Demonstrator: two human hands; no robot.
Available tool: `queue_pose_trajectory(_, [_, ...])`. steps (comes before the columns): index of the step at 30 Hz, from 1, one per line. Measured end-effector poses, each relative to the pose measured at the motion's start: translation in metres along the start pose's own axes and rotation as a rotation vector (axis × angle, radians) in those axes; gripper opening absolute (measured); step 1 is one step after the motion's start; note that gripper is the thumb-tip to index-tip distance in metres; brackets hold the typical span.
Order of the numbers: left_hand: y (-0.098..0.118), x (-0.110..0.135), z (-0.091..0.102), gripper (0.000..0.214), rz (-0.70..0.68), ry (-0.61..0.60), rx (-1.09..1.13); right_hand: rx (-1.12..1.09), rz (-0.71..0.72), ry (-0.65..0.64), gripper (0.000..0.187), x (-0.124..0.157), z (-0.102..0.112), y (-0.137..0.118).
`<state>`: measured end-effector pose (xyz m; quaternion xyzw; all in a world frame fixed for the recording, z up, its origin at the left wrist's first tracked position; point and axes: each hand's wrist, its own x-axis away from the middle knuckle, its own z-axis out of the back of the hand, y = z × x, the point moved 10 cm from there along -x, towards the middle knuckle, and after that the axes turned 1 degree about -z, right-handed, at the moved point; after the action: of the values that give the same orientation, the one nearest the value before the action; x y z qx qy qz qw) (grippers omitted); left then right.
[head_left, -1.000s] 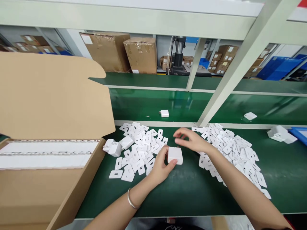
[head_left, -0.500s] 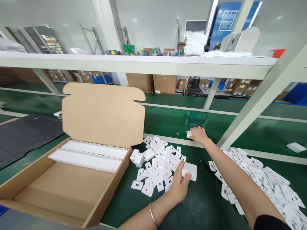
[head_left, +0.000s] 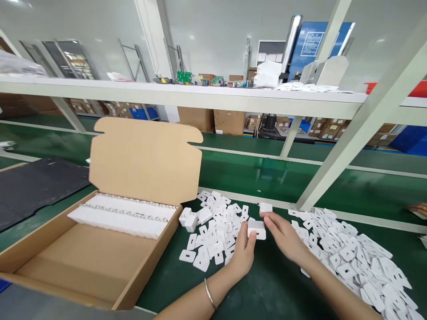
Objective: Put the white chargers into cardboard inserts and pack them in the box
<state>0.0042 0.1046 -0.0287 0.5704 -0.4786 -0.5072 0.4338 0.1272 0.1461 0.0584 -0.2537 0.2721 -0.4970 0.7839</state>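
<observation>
Our left hand (head_left: 243,254) grasps a block (head_left: 256,230), our right hand (head_left: 286,235) pinches a charger (head_left: 266,208); we judge both light, stiff and slick, best held by the sides.

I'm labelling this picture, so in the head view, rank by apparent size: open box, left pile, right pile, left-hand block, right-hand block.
1. Open box
2. Right pile
3. Left pile
4. Left-hand block and right-hand block, unranked: both are partly covered.
</observation>
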Motion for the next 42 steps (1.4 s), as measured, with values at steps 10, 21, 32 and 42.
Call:
queue_pose_trajectory(10, [0.024, 0.01, -0.019, 0.051, -0.159, -0.245, -0.058, -0.405, -0.025, 0.076, 0.041, 0.061, -0.023, 0.016])
queue_pose_trajectory(21, [0.024, 0.001, -0.023, 0.059, -0.099, -0.35, 0.065, -0.465, 0.109, 0.155, 0.043, 0.061, -0.027, 0.025])
queue_pose_trajectory(32, [0.107, 0.034, 0.126, 0.056, -0.117, 0.204, -0.392, -0.119, 0.233, 0.135, 0.059, 0.062, -0.018, 0.014])
queue_pose_trajectory(42, [0.177, 0.1, 0.471, 0.031, 0.355, 0.891, -1.026, -0.02, 0.068, 0.308, 0.043, 0.049, 0.003, 0.041])
